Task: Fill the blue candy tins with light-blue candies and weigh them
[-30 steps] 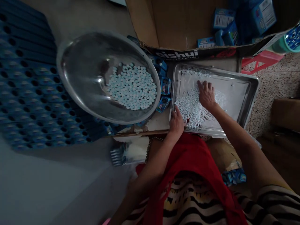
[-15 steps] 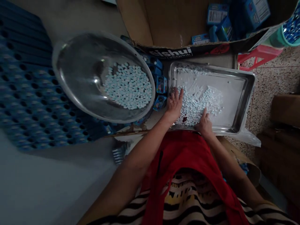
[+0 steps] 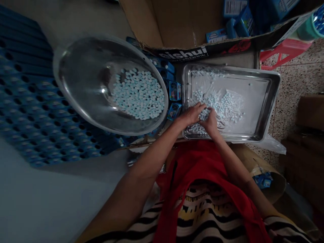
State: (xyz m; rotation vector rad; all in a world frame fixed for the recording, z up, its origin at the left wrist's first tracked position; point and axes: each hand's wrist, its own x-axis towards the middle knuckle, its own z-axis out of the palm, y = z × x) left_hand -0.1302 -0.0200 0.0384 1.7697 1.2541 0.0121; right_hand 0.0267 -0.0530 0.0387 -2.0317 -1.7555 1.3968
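In the near left part of the metal tray (image 3: pixel 274 88), the person's two hands meet. The left hand (image 3: pixel 190 115) lies low with its fingers stretched a bit and bent at the tips. The right hand (image 3: pixel 210 123) is curled, with its fingers turned toward the left hand. The two are cupped against each other and hold a small heap of the little round sweets (image 3: pixel 226 104) between them. I cannot tell if the heap is off the tray floor.

The sweets are pale blue and white. Most of them lie in the left and middle of the tray, right by the hands and a little farther off. The right part of the tray floor is covered with white dust.

The tray sits on the worktop (image 3: pixel 222 60). To its left stands a big shiny bowl (image 3: pixel 81 67), tilted, with more of the same sweets (image 3: pixel 138 94) heaped in its right side. Between the bowl and the tray lie some small blue boxes (image 3: pixel 174 91), just beside both.

Far behind the tray is an open cardboard box (image 3: pixel 174 27) with blue packs (image 3: pixel 239 20) in it. On the far left lie blue trays with round holes (image 3: pixel 27 101). A red stool (image 3: pixel 279 54) stands on the floor at the far right. The person wears a red apron (image 3: pixel 202 172) over a striped top.
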